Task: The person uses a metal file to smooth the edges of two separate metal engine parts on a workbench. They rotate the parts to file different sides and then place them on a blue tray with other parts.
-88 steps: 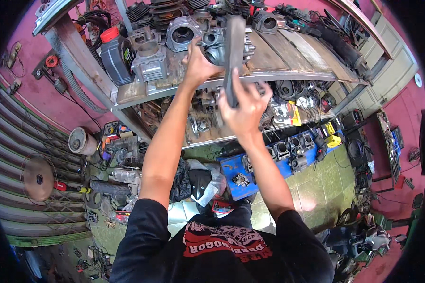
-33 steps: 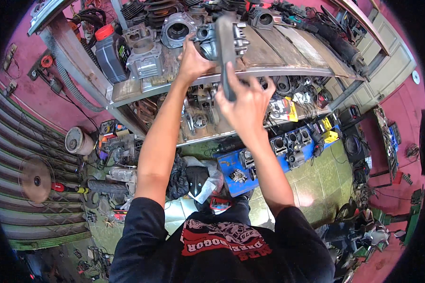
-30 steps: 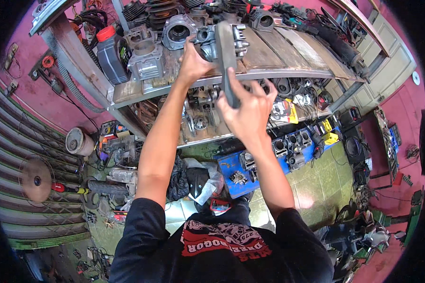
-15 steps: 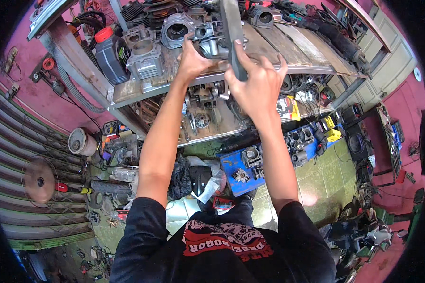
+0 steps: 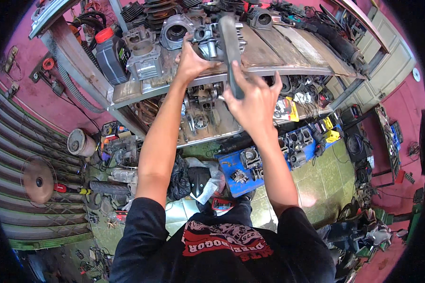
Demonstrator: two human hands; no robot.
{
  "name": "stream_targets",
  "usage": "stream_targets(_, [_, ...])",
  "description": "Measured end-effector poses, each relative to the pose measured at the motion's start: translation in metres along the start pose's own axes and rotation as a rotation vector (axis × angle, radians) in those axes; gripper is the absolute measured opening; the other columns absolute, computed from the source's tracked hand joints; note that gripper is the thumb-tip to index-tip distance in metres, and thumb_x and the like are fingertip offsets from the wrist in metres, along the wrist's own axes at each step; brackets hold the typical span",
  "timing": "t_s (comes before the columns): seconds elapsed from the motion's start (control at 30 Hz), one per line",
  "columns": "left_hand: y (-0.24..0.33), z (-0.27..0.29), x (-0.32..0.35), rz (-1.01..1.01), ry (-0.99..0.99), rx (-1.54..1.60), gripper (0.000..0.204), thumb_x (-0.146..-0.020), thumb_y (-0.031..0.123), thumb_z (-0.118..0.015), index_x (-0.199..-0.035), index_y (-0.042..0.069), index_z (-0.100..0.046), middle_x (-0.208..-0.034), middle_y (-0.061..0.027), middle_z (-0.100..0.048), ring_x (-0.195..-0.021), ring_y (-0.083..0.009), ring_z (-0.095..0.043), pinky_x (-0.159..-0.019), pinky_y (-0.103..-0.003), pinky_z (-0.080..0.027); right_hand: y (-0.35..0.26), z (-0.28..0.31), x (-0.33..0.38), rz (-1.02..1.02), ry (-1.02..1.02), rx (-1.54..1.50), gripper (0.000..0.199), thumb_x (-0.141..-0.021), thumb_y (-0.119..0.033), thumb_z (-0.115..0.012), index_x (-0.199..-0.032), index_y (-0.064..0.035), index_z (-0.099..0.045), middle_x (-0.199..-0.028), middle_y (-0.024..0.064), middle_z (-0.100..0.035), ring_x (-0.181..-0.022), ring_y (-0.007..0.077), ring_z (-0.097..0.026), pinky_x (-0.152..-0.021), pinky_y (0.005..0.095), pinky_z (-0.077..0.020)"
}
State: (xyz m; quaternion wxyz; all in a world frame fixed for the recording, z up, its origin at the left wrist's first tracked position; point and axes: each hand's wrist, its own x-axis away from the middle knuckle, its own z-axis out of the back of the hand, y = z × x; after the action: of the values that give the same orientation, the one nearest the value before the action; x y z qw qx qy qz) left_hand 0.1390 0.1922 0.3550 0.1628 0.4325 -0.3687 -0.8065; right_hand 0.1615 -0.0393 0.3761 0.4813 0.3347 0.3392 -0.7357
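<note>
On the upper shelf, near its front edge, a silver cylinder head (image 5: 211, 49) lies behind and between my hands. My left hand (image 5: 193, 64) is closed on its near left side, thumb stretched to the right and fingers upward; its far fingers are partly hidden. A long flat grey bar (image 5: 229, 47), smeared by motion, is in my right hand (image 5: 254, 101). The thumb lies along the bar's left side and the index finger on its upper face, while the other fingers stand spread. The bar passes in front of the cylinder head and hides part of it.
A wooden-topped shelf (image 5: 264, 47) with a metal edge bears engine cylinders (image 5: 146, 59), a round-bored casing (image 5: 177, 30) and a black red-capped bottle (image 5: 111, 54). Metal parts crowd the lower shelf. Below right, a blue board (image 5: 236, 181) holds engine parts. A fan (image 5: 38, 181) stands left.
My right hand has drawn the grey bar back toward me, so its far end now shows in view. My left hand stays in place on the cylinder head.
</note>
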Motion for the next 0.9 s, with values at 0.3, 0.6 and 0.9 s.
stream_targets(0.3, [-0.02, -0.004, -0.006, -0.078, 0.016, 0.042, 0.126, -0.046, 0.033, -0.104, -0.142, -0.002, -0.032, -0.131, -0.0159, -0.061, -0.124, -0.0268, -0.057, -0.112, -0.039, -0.039, 0.008, 0.006, -0.026, -0.105, -0.008, 0.018, 0.053, -0.078, -0.034, -0.073, -0.127, -0.012, -0.072, -0.088, 0.0162, -0.076, -0.09, 0.0284, -0.072, -0.115, 0.062, -0.0258])
stream_targets(0.6, [-0.027, -0.007, -0.01, -0.035, -0.02, 0.074, 0.122, -0.048, 0.031, -0.104, -0.143, 0.003, -0.032, -0.134, -0.0156, -0.061, -0.125, -0.0292, -0.058, -0.112, -0.041, -0.04, 0.031, 0.011, -0.032, -0.181, -0.014, -0.155, 0.055, -0.082, -0.036, -0.07, -0.132, -0.0133, -0.069, -0.084, 0.0222, -0.072, -0.088, 0.0354, -0.071, -0.114, 0.0562, -0.0294])
stream_targets(0.9, [-0.033, -0.008, -0.008, 0.015, -0.022, -0.005, 0.126, -0.048, 0.035, -0.103, -0.146, 0.006, -0.029, -0.134, -0.0182, -0.061, -0.128, -0.0328, -0.057, -0.113, -0.044, -0.039, 0.054, 0.007, 0.0, -0.232, 0.024, -0.303, 0.053, -0.084, -0.025, -0.071, -0.136, -0.0127, -0.067, -0.09, 0.0163, -0.076, -0.09, 0.0286, -0.071, -0.115, 0.0504, -0.0307])
